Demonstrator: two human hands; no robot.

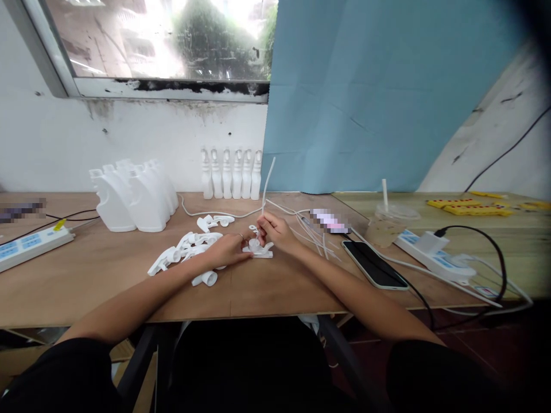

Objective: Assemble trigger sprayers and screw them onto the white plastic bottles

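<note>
A thin white plastic tube (267, 182) points upward from my right hand (276, 230), whose fingers are pinched round its lower part. Just below that hand lies a white trigger spray head (260, 250) on the tabletop. My left hand (229, 250), with a ring on one finger, grips the spray head's left side; its fingertips are partly hidden. A small white ring (253, 228) shows right behind the hands. Several loose white trigger spray heads (189, 244) are heaped beside and behind my left hand. One more spray head (205, 278) rests nearer the front edge.
White jugs without caps (138, 198) stand back left, and a row of white spray bottles (232, 175) lines the wall. Loose thin tubes (317, 242) lie to the right. Beyond them are a phone (373, 264), a cup with a straw (385, 223) and a power strip (434, 258) with cables.
</note>
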